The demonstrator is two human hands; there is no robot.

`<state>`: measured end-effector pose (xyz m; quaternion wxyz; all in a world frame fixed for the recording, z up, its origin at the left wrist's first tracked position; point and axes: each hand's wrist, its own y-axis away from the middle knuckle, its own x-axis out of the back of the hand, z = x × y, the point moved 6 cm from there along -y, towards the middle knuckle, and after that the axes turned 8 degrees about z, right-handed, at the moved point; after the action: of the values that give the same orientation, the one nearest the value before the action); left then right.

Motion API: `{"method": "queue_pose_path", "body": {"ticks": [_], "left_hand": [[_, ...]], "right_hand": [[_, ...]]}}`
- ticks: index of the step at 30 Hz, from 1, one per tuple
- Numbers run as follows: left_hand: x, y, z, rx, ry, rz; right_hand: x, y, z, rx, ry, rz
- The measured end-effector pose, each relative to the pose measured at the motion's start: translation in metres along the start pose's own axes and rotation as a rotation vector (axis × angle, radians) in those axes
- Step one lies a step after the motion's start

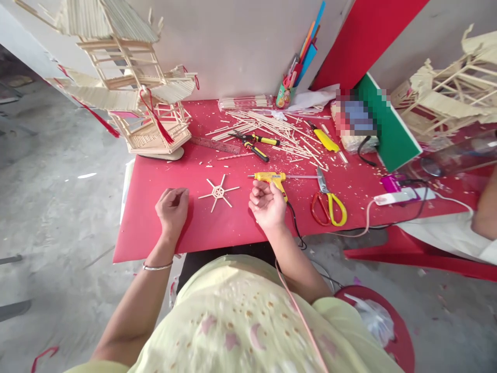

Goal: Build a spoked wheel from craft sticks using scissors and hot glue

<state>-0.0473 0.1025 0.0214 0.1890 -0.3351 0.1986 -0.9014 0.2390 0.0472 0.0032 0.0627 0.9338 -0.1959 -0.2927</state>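
A small six-armed star of thin wooden sticks (218,192), with a little hexagon at its centre, lies flat on the red table (143,207) between my two hands. To its left, my left hand (173,210) rests with curled fingers pressed together, and nothing shows in it. My right hand (268,206) is on the right of the star, palm turned up and fingers loosely bent, holding nothing. Just behind those fingers lies a yellow hot glue gun (272,178), a glue stick protruding from its back. Whether the hand touches the gun I cannot tell.
Scissors (330,207) lie right of the glue gun. Behind are pliers (258,143), a yellow cutter (325,140), a ruler (215,145) and loose sticks (267,127). A stick pagoda (155,137) stands at left. Another person's arm (485,210) shows near a power strip (404,196).
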Motion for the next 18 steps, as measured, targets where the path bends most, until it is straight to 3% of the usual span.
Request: {"method": "queue_pose_path", "body": {"ticks": [3,5,10,13,15,18], "left_hand": [[0.003,0.008,0.016,-0.051,-0.005,0.034],[-0.004,0.023,0.037,-0.05,0.036,-0.051],[-0.067,0.093,0.107,0.228,0.423,-0.74],[-0.095,0.122,0.136,0.363,0.641,-0.929],[-0.103,0.132,0.148,0.271,0.687,-1.005],[-0.098,0.144,0.166,-0.197,0.636,-1.028]], "right_hand": [[0.0,-0.009,-0.014,-0.082,-0.178,0.011],[-0.002,-0.008,-0.02,-0.086,-0.203,-0.001],[-0.013,0.006,-0.031,-0.082,-0.276,-0.051],[-0.007,0.015,-0.043,-0.05,-0.24,-0.048],[0.006,0.019,-0.055,0.0,-0.167,-0.02],[0.029,0.025,-0.07,0.114,-0.026,0.078]]}}
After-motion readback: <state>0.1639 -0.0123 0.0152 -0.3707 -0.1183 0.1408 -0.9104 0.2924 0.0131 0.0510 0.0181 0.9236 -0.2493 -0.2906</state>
